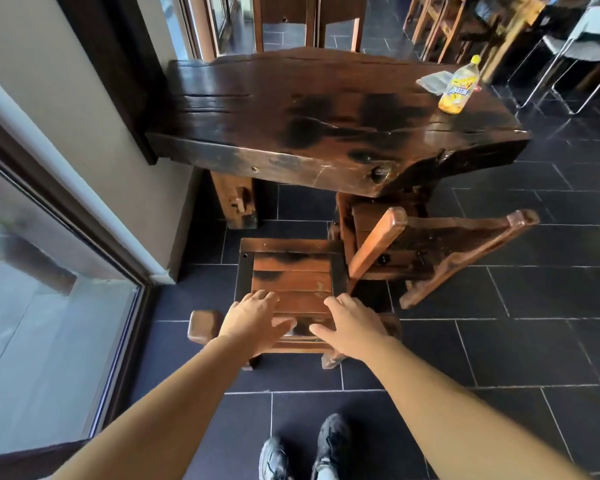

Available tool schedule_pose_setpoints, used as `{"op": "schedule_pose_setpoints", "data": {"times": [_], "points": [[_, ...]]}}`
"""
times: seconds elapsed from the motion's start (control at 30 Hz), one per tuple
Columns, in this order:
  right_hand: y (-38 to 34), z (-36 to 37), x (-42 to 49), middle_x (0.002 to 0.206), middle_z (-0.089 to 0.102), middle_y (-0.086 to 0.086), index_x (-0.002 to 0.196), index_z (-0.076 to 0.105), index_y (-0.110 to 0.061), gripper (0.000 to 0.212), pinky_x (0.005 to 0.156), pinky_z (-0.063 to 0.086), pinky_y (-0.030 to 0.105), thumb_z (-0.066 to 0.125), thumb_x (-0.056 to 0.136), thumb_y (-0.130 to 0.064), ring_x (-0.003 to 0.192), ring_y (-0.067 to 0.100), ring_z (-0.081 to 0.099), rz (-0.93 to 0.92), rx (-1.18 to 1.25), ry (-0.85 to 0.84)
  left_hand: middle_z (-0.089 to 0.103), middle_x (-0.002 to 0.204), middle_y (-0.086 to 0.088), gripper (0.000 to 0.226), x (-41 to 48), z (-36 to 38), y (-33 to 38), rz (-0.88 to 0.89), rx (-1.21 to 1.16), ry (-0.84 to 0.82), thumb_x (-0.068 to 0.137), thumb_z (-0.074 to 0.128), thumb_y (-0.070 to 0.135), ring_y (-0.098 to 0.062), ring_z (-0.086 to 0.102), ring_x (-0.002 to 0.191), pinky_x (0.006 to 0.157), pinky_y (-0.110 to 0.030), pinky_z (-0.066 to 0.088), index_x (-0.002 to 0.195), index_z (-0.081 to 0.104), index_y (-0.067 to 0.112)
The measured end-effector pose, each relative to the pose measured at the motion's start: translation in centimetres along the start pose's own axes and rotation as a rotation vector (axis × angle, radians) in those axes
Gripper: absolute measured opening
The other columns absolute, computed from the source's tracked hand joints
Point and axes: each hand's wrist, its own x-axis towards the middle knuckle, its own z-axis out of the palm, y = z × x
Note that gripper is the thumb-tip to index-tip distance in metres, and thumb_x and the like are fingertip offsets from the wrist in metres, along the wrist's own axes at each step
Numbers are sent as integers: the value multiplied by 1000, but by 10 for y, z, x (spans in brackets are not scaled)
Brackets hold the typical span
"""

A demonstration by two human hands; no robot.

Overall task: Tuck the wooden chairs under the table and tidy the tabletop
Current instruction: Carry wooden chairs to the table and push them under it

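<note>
Wooden chair (293,282) is covered at its near edge by left hand (257,323) and right hand (352,329), fingers spread, nothing grasped.

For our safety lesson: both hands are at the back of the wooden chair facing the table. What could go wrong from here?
1. Pushed in, the chair may snag the second chair, angled close by its right side.
2. A jolt to the table could topple the bottle standing near its far right edge.
3. The left hand and right hand, fingers spread over the backrest, might get pinched against the tabletop.
</note>
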Motion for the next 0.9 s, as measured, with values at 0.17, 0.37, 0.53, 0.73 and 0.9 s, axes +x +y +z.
{"op": "schedule_pose_setpoints", "data": {"times": [0.17, 0.37, 0.53, 0.73, 0.9], "points": [[15, 46, 15, 115, 60, 5, 119, 54, -20, 81, 89, 48, 45, 23, 80, -84, 105, 28, 58, -38, -181, 143, 61, 114, 5, 70, -1, 40, -19, 9, -31, 120, 79, 50, 77, -23, 57, 111, 94, -38, 43, 123, 55, 23], [24, 80, 31, 95, 61, 2, 99, 59, -19, 77, 78, 47, 45, 33, 75, -87, 90, 27, 58, -63, -149, 297, 69, 100, 3, 76, 2, 84, -46, 94, 155, 267, 73, 42, 80, -25, 64, 99, 108, -47, 25, 112, 67, 19], [29, 91, 36, 87, 59, 1, 88, 58, -17, 69, 74, 46, 42, 43, 76, -83, 84, 27, 58, -105, -117, 386, 66, 87, 2, 66, 6, 90, -49, 75, 162, 297, 74, 47, 78, -27, 60, 89, 89, -41, 36, 89, 66, 18], [32, 92, 44, 84, 57, 2, 84, 56, -16, 68, 69, 46, 41, 48, 76, -84, 80, 28, 56, -115, -113, 443, 66, 84, 2, 69, 14, 90, -49, 79, 135, 323, 75, 43, 81, -29, 60, 84, 87, -44, 39, 85, 66, 16], [37, 84, 56, 83, 56, 1, 83, 55, -17, 70, 68, 43, 39, 42, 77, -85, 78, 26, 55, -128, -125, 438, 65, 83, 3, 68, 28, 87, -49, 78, 146, 306, 77, 42, 82, -28, 59, 82, 84, -43, 39, 85, 65, 18]]}}
